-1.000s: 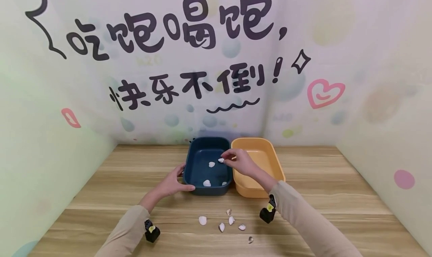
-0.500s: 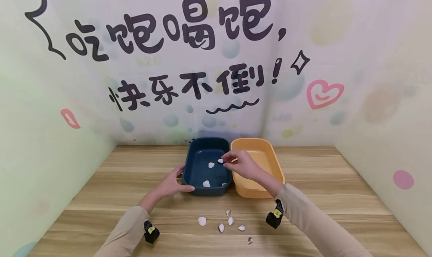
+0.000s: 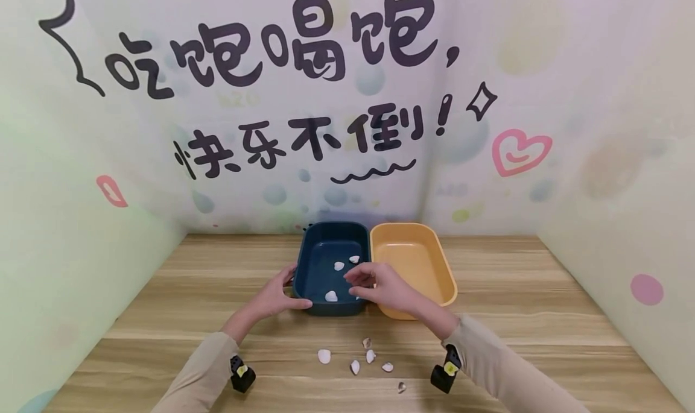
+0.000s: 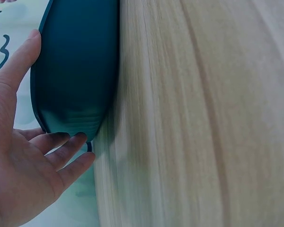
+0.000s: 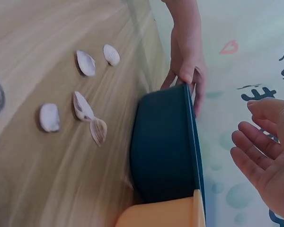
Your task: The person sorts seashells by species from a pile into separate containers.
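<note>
My left hand (image 3: 277, 295) holds the near left corner of a dark blue plastic bin (image 3: 330, 309), its thumb along the front rim and its fingers against the left side. My right hand (image 3: 380, 287) hovers over the right rim of that bin, fingers loosely bent and nothing between them; the right wrist view shows the palm bare. Inside the blue bin lie a white seashell (image 3: 355, 260) at the right, another seashell (image 3: 339, 266) beside it and a third seashell (image 3: 331, 296) near the front. My right hand mostly covers one more by the front right corner.
An orange bin (image 3: 442, 268) stands right against the blue one. Several loose shells lie on the wooden table (image 3: 260, 365) in front, among them a rounded white shell (image 3: 324, 356) and a small brownish shell (image 3: 402, 387). A printed cloth (image 3: 244, 202) hangs behind.
My right hand has let go of a seashell inside the blue bin and drawn back toward me. The left hand has kept its place on the bin.
</note>
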Demonstrator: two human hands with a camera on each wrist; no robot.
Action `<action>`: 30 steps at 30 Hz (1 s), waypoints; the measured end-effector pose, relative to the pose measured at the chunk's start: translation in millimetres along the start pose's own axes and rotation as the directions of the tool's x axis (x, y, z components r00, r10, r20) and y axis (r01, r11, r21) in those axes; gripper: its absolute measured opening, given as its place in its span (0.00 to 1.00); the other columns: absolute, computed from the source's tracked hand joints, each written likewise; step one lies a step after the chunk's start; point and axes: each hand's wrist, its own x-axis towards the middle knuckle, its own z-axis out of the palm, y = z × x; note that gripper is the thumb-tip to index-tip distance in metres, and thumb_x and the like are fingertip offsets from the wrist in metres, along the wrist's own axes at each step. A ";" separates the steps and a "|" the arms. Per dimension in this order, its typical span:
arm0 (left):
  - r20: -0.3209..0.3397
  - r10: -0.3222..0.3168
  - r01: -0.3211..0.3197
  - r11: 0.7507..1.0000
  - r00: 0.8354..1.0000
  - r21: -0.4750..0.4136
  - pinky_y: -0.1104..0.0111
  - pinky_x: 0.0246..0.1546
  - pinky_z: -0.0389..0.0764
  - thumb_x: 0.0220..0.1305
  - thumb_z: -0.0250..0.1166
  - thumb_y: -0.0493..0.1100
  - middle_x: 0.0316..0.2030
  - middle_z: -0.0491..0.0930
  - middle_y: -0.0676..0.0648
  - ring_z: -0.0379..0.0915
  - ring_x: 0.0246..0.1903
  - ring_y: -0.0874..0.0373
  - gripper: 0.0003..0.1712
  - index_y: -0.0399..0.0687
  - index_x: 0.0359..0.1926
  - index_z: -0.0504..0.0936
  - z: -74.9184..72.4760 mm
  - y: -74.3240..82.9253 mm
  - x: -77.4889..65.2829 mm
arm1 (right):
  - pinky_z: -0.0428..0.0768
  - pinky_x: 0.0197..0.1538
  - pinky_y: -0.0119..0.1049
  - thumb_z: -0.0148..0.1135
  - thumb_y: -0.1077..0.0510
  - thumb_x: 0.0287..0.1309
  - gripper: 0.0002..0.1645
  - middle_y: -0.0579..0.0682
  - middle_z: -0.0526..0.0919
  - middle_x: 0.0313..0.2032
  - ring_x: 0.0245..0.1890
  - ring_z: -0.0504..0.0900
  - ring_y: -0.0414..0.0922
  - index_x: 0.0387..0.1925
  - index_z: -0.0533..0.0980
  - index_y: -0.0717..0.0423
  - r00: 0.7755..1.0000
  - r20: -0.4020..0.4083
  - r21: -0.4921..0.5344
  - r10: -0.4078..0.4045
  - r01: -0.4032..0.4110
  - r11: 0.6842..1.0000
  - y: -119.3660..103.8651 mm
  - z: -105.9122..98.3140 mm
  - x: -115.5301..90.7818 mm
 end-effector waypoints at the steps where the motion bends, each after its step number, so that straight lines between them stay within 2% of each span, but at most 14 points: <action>1: -0.001 0.000 0.000 1.000 1.000 0.000 0.50 0.57 0.64 0.46 0.72 0.49 0.63 0.59 0.35 0.59 0.60 0.42 0.54 0.36 0.67 0.51 0.1 0.0 0.0 | 0.78 0.41 0.30 0.62 0.60 0.54 0.14 0.51 0.81 0.39 0.36 0.78 0.40 0.43 0.78 0.60 1.000 0.009 0.005 -0.001 0.001 1.000 -1.2 1.5 -1.6; 8: -0.007 -0.012 0.012 1.000 1.000 -0.001 0.51 0.57 0.64 0.45 0.72 0.49 0.63 0.58 0.35 0.59 0.60 0.42 0.54 0.37 0.67 0.51 -0.8 0.9 -1.3 | 0.78 0.41 0.30 0.62 0.62 0.54 0.13 0.52 0.81 0.39 0.36 0.79 0.42 0.43 0.77 0.60 0.999 0.052 0.072 0.011 -0.014 0.997 -7.0 15.5 -10.8; 15: -0.008 -0.011 0.011 1.000 1.000 0.001 0.50 0.57 0.63 0.45 0.72 0.49 0.63 0.58 0.35 0.58 0.60 0.41 0.55 0.36 0.67 0.51 -0.9 1.0 -0.7 | 0.78 0.40 0.28 0.62 0.63 0.53 0.12 0.50 0.82 0.37 0.34 0.79 0.35 0.42 0.78 0.58 0.986 0.166 0.172 -0.001 -0.028 0.985 -13.7 28.9 -17.2; 19: -0.010 -0.006 0.006 1.000 1.000 -0.009 0.51 0.57 0.64 0.45 0.73 0.49 0.64 0.58 0.35 0.59 0.60 0.41 0.54 0.36 0.67 0.51 -0.4 3.5 -0.2 | 0.78 0.41 0.28 0.61 0.62 0.54 0.12 0.51 0.82 0.38 0.35 0.79 0.35 0.42 0.78 0.57 0.976 0.216 0.189 -0.003 -0.038 0.981 -15.1 33.8 -19.3; 25: -0.006 -0.007 0.007 1.000 1.000 -0.009 0.51 0.56 0.65 0.45 0.73 0.49 0.63 0.59 0.36 0.59 0.59 0.42 0.54 0.37 0.67 0.52 0.8 2.8 0.7 | 0.78 0.41 0.29 0.61 0.62 0.54 0.12 0.59 0.81 0.39 0.34 0.78 0.34 0.42 0.78 0.59 0.971 0.239 0.216 0.005 -0.059 0.975 -12.3 40.5 -21.5; 30: -0.013 -0.018 0.018 1.000 1.000 0.001 0.51 0.56 0.65 0.45 0.73 0.50 0.63 0.59 0.36 0.60 0.59 0.42 0.54 0.38 0.67 0.52 1.4 1.0 -0.3 | 0.78 0.41 0.29 0.61 0.62 0.54 0.12 0.59 0.81 0.38 0.33 0.78 0.33 0.41 0.78 0.62 0.971 0.238 0.209 0.028 -0.079 0.975 -10.2 45.8 -22.2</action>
